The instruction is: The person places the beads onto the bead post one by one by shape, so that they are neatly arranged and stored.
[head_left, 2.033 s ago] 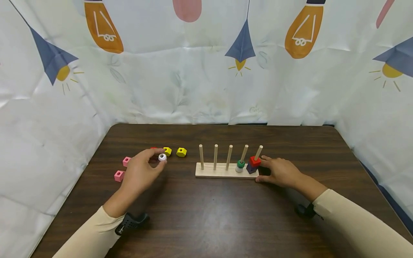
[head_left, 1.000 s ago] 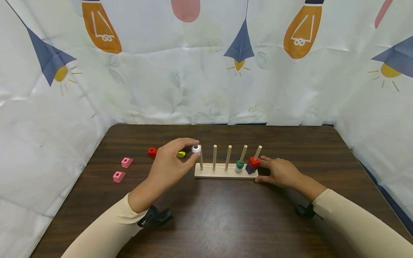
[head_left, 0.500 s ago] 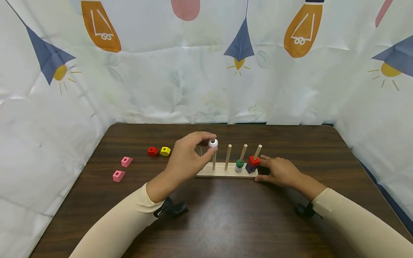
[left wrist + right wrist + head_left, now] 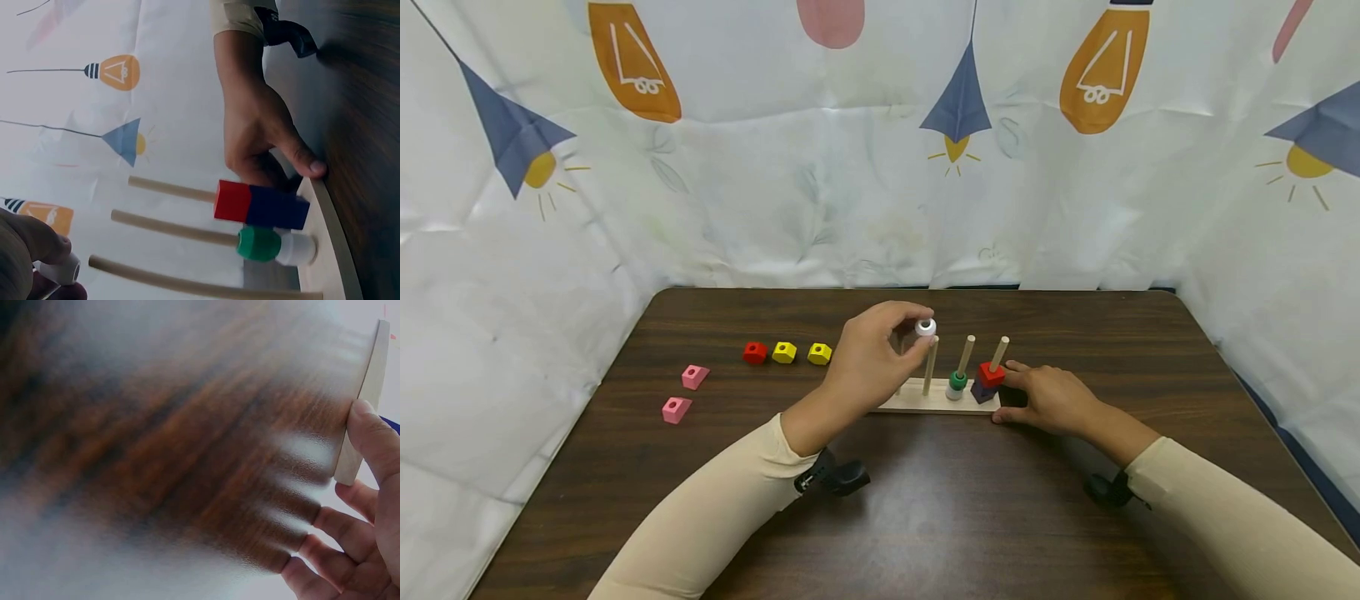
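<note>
My left hand (image 4: 872, 354) pinches a white bead (image 4: 926, 327) between thumb and fingertips, right by the top of the middle peg (image 4: 932, 367). In the left wrist view the white bead (image 4: 61, 271) sits just off that peg's tip. The wooden peg stand (image 4: 917, 402) has its left part hidden behind this hand. A green bead (image 4: 958, 381) rests over a white bead (image 4: 954, 394) on one peg. On the end peg a red block (image 4: 991, 374) tops a dark blue block (image 4: 982, 393). My right hand (image 4: 1056, 400) holds the stand's right end, thumb (image 4: 369, 428) along its front edge.
Left on the dark wooden table (image 4: 925, 517) lie a red block (image 4: 755, 353), a yellow block (image 4: 784, 352) and another yellow block (image 4: 819, 354). Two pink blocks (image 4: 695, 377) sit farther left. A printed curtain (image 4: 737, 192) hangs behind the table.
My left hand has carried the white bead rightward from beside the yellow blocks, past the first two pegs, to the middle peg's top. My right hand stays at the stand's end.
</note>
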A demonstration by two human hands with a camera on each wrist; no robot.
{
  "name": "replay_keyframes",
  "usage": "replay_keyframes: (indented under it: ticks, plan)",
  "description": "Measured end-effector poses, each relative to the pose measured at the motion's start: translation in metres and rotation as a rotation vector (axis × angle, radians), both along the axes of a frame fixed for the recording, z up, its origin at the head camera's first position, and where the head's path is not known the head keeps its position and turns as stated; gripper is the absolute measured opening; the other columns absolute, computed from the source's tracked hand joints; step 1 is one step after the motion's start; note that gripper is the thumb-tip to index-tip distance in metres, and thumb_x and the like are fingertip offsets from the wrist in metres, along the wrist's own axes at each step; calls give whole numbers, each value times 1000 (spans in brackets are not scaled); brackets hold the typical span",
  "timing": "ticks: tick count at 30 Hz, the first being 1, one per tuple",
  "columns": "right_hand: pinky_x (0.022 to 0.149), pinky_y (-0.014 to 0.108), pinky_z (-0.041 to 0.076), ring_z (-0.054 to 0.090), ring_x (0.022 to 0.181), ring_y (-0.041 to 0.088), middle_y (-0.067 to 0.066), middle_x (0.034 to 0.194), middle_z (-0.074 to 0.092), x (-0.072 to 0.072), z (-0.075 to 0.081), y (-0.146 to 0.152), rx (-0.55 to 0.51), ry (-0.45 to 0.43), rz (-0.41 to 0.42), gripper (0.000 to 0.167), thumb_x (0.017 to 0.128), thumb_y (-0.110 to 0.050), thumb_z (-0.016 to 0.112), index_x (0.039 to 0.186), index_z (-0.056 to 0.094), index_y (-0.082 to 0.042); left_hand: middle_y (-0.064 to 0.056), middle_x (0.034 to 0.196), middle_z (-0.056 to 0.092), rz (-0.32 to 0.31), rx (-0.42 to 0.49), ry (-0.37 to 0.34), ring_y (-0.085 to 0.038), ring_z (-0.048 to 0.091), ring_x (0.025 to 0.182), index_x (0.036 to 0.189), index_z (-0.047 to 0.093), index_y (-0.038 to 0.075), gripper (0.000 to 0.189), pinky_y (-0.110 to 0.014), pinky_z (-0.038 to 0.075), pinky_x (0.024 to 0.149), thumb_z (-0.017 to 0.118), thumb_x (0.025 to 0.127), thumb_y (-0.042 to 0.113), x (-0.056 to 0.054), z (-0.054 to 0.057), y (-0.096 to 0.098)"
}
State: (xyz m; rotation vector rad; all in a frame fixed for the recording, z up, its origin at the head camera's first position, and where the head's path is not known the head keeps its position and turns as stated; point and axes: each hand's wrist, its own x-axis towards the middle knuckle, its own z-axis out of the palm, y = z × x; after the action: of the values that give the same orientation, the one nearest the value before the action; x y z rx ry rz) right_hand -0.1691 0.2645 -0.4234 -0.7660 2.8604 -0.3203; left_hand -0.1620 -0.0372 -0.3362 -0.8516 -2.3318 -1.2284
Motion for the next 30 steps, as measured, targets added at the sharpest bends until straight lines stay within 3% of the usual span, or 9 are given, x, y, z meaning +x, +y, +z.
replay_keyframes:
  ticks: [8, 20, 25, 30]
  plan:
    - [80, 58, 57, 69, 103, 44, 26, 143, 55, -1, 1, -1, -10, -11, 0, 70, 88, -56, 76, 137, 66, -8, 1, 106, 71, -11, -25, -44, -11, 66, 95, 118, 73, 8, 28, -28, 53, 83, 79, 90, 11, -1, -2, 14]
    - [78, 57, 58, 72, 97, 40, 27, 142, 56, -2, 0, 0, -24, -14, 5, 70, 88, -56, 75, 136, 66, -7, 1, 104, 70, -3, -45, -31, -10, 63, 89, 118, 73, 9, 27, -24, 52, 75, 78, 92, 12, 0, 1, 34]
    - [75, 55, 58, 72, 95, 39, 27, 142, 56, -2, 1, 0, -25, -14, 4, 71, 87, -56, 76, 137, 66, -6, 0, 108, 70, -8, -43, -30, -11, 65, 93, 119, 72, 8, 27, -25, 53, 79, 77, 92, 11, 1, 0, 42]
    - [76, 57, 58, 73, 94, 38, 27, 141, 56, -1, 1, 0, -25, -12, 3, 71, 87, -55, 76, 138, 65, -6, -1, 109, 69, -34, -21, -77, -14, 66, 96, 121, 71, 7, 27, -29, 55, 83, 75, 94, 11, 2, -4, 48]
